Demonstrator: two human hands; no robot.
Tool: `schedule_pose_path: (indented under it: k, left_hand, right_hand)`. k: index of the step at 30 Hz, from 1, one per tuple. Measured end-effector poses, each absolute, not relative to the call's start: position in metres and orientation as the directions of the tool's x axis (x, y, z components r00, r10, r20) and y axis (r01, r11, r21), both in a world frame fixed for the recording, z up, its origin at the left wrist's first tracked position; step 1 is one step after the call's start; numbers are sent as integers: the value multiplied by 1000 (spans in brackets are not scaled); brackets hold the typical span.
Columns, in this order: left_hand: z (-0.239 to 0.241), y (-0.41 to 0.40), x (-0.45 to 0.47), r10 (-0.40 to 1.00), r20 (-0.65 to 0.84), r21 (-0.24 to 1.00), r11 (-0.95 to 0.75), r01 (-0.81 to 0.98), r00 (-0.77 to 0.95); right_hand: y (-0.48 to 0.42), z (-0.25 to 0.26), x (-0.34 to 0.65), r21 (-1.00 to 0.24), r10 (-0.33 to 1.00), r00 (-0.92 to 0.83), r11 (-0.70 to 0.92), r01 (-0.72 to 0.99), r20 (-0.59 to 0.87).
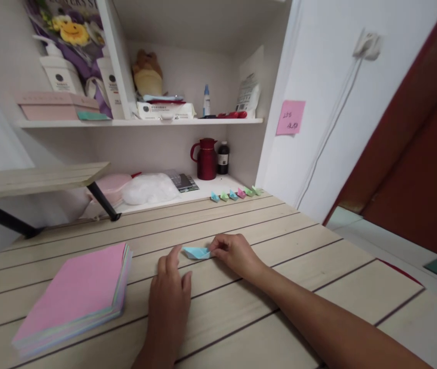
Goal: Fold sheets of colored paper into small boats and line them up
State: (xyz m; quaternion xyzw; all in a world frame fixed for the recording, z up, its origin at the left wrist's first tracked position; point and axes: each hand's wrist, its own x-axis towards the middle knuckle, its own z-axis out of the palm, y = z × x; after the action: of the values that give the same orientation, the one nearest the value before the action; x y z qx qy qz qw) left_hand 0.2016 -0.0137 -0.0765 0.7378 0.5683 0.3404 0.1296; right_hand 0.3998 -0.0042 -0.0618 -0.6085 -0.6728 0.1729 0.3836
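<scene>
A small light-blue folded paper shape lies on the wooden table in front of me. My right hand pinches its right end with closed fingers. My left hand rests on the table just left of and below the shape, fingertips near its left tip, fingers loosely together; I cannot tell whether they touch the paper. A thick stack of coloured square paper sheets, pink on top, sits to the left of my left hand.
Several small folded paper shapes in blue, green and pink stand in a row at the table's far edge. Behind them are a red jug, a dark bottle, shelves with bottles and boxes, and a pink sticky note on the wall.
</scene>
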Motion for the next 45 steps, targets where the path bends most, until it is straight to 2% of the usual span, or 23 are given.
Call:
schedule_pose_path:
  k: [4,8,23,30,37,45]
  left_hand:
    - [-88,-5,198,901,432,648,-347,678,47]
    - [-88,-2,195,913,391,660,-365,657,114]
    - [-79,-7,193,913,359,581,-381,719,193]
    - [-74,-7,194,913,332,545,-390,742,236]
    - [-75,-5,195,917,289,520,-392,758,276]
    - [-80,-3,196,920,274,525,-387,758,279]
  right_hand:
    - [7,-63,415,-666,906,237,63,743,351]
    - [11,-65,424,-643,865,343,-31,765,367]
    - [17,-85,423,-743,918,243,77,665,312]
    - [24,-87,425,-736,926,223,79,673,304]
    - [31,-83,429,-614,928,179,64,787,327]
    - [52,-56,445,-341,927,76,59,938,368]
